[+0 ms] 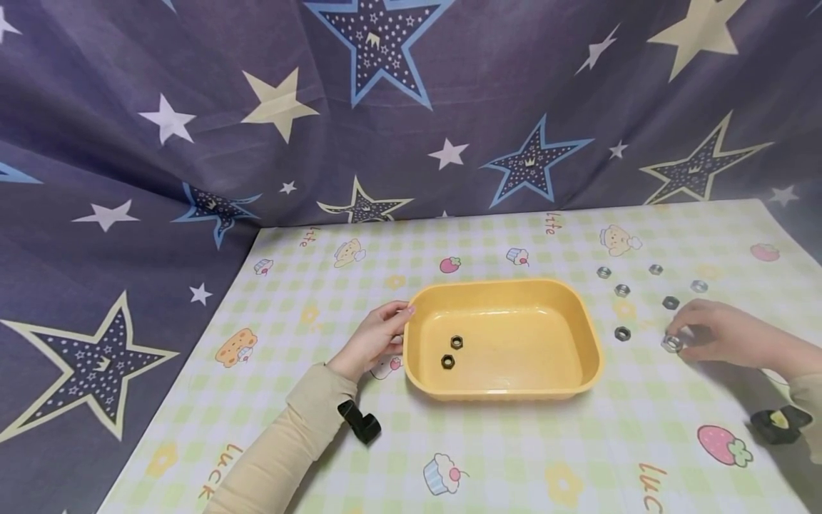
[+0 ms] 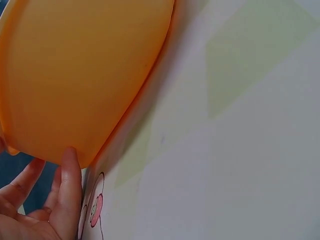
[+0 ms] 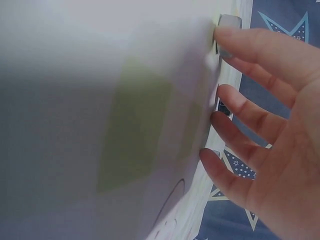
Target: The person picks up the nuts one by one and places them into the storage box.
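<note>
A yellow rectangular plastic basin (image 1: 504, 391) stands on the table, with two dark hex nuts (image 1: 457, 342) lying in its left part. My left hand (image 1: 375, 335) grips the basin's left rim; in the left wrist view its fingertips (image 2: 70, 155) touch the outer wall. To the right of the basin, my right hand (image 1: 722, 335) pinches a silver hex nut (image 1: 672, 344) at the tabletop. The right wrist view has this nut (image 3: 230, 34) at the thumb and forefinger, the other fingers loosely bent. Nearby lie a dark nut (image 1: 622, 333) and another dark nut (image 1: 671, 303).
Several more nuts lie beyond the right hand, among them silver ones (image 1: 604, 272) and a pale one (image 1: 699, 286). A checked cloth (image 1: 501, 457) with cartoon prints covers the table. Behind hangs a dark star-patterned curtain (image 1: 424, 171).
</note>
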The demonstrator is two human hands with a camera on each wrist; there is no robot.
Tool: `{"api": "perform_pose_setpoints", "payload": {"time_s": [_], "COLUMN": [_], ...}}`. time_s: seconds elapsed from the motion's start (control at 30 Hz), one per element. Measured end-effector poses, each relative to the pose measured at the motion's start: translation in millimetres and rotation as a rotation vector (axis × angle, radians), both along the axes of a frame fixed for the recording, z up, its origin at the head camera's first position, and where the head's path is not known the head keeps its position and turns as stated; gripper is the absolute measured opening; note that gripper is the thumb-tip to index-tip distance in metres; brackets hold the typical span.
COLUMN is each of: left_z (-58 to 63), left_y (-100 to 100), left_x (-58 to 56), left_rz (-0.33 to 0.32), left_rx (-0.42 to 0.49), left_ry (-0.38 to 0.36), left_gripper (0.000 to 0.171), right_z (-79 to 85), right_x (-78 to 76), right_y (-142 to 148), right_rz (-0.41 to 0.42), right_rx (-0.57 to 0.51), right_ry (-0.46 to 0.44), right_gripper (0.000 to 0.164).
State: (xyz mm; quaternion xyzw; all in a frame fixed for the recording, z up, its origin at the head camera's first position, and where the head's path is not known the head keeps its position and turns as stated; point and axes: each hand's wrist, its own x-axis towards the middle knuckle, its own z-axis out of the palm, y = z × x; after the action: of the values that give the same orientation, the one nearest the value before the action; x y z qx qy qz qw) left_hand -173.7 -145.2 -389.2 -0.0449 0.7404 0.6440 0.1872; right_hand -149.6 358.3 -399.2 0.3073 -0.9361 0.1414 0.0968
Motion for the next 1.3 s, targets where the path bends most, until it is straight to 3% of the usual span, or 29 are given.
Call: {"api": "perform_pose_setpoints", "payload": {"time_s": [0.23, 0.93, 1.3], "left_z": [0.6, 2.5, 2.3], "left_y": [-0.6, 0.1, 0.5], "left_x": [-0.2, -0.6, -0.2], "left_rz": [0.010, 0.003, 0.008], "left_rx": [0.000, -0.009, -0.016], "left_ry": [-0.004, -0.010, -0.012], "left_gripper": [0.036, 0.038, 0.038], "right_z": [0.2, 4.0, 5.6], "right_x": [-0.5, -4.4, -2.9], "right_y": [-0.3, -1.1, -0.1], "right_rz": [0.007, -0.103, -0.080], "right_rx": [-0.013, 0.053, 0.044], "right_ry": [-0.006, -0.119, -0.092], "right_gripper": [0.037, 0.035, 0.036]}}
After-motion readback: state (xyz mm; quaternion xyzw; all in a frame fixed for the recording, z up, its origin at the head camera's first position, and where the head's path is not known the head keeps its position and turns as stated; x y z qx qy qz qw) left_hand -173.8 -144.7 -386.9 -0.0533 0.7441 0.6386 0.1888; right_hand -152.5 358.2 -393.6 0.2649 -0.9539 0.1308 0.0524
